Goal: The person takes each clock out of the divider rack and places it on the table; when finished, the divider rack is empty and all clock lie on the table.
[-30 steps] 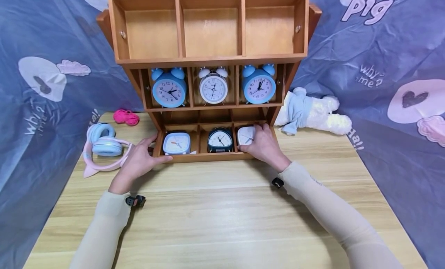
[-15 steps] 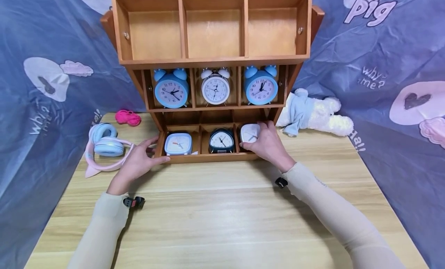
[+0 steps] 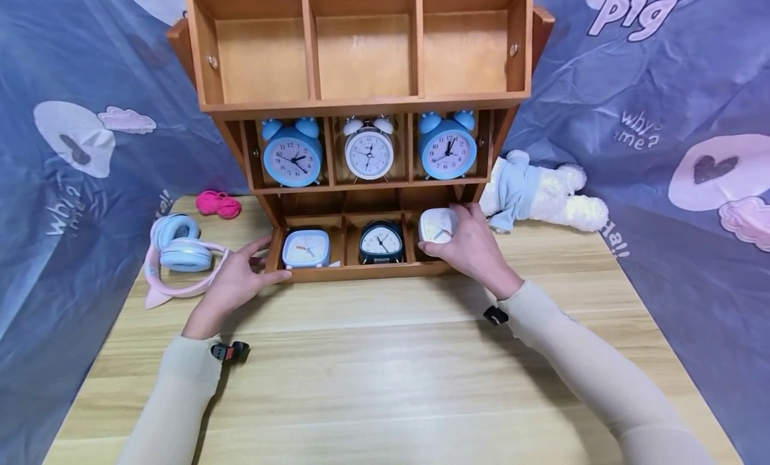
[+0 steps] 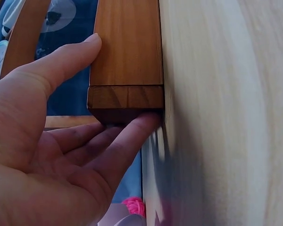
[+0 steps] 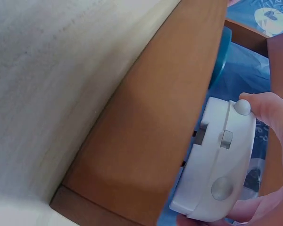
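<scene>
My right hand (image 3: pixel 479 248) grips a small white alarm clock (image 3: pixel 434 222) at the bottom right compartment of the wooden shelf (image 3: pixel 385 272). In the right wrist view the clock (image 5: pixel 212 155) is tilted between thumb and fingers, above the front board. On the left, my left hand (image 3: pixel 236 281) holds the shelf's lower corner. Its thumb lies on the front board (image 4: pixel 127 47) and its fingers touch the end. A light blue alarm clock (image 3: pixel 306 248) sits in the bottom left compartment. Between them stands a dark green rounded-triangle alarm clock (image 3: pixel 381 242).
Above stand two blue twin-bell clocks (image 3: pixel 293 159) and a white twin-bell clock (image 3: pixel 369 154). Pink-and-blue headphones (image 3: pixel 186 254) and pink yarn (image 3: pixel 218 204) lie left of the shelf. A white plush toy (image 3: pixel 556 194) lies right, on the wooden table (image 3: pixel 385 371).
The white clock has risen slightly out of its compartment and shifted right with my right hand. My left hand has stayed at the shelf corner.
</scene>
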Demonstrator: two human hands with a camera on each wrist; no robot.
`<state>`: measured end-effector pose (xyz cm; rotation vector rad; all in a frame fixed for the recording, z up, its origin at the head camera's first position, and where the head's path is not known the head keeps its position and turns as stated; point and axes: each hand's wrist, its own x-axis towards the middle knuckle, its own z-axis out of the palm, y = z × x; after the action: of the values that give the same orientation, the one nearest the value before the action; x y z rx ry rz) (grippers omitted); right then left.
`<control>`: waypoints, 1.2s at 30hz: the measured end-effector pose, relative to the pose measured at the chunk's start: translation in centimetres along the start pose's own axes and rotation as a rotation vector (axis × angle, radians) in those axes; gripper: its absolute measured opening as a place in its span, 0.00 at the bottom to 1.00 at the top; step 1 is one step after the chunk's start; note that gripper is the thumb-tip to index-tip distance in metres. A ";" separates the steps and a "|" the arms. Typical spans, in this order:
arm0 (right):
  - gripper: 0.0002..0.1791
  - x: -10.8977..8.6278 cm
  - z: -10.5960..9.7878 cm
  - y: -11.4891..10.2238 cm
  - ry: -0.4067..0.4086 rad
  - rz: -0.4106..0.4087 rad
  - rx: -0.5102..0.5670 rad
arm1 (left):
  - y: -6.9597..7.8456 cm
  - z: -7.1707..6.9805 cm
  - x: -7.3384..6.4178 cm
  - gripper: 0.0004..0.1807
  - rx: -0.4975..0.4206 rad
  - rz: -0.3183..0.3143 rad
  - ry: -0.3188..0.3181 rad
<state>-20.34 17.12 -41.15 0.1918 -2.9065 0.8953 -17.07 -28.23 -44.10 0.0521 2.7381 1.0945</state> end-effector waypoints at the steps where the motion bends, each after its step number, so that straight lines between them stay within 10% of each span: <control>1: 0.59 -0.1 -0.2 0.0 0.003 0.000 0.004 | 0.0 0.0 0.0 0.60 0.001 0.003 0.000; 36: 0.58 -2.5 -5.2 5.1 0.032 0.069 0.005 | 0.0 -0.1 0.0 0.58 -0.027 0.008 -0.016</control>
<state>-18.35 24.47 -40.00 0.0772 -2.8979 0.9073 -17.07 -28.30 -43.99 0.0685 2.7105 1.1282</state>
